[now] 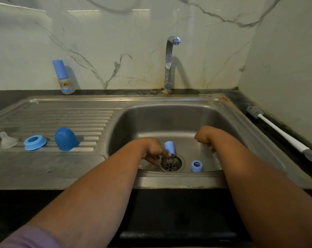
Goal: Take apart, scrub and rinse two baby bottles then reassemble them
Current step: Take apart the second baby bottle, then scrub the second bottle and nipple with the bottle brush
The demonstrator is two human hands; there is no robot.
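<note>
My left hand [151, 149] is low in the sink basin [169, 120] and pinches a small light-blue cap [169, 148] just above the drain [171, 164]. A small light-blue screw ring [196, 166] stands on the basin floor right of the drain. My right hand [204, 137] hangs in the basin with its fingers curled downward; what it holds, if anything, is hidden. On the drainboard lie a clear teat [6, 140], a blue collar ring [35, 142] and a blue dome cap [65, 139]. A small assembled bottle [64, 77] with a blue cap stands at the back wall.
The tap [169, 63] rises behind the basin and no water runs from it. A bottle brush [280, 131] with a white handle lies on the dark counter to the right, along the side wall. Dark counter edges frame the steel sink.
</note>
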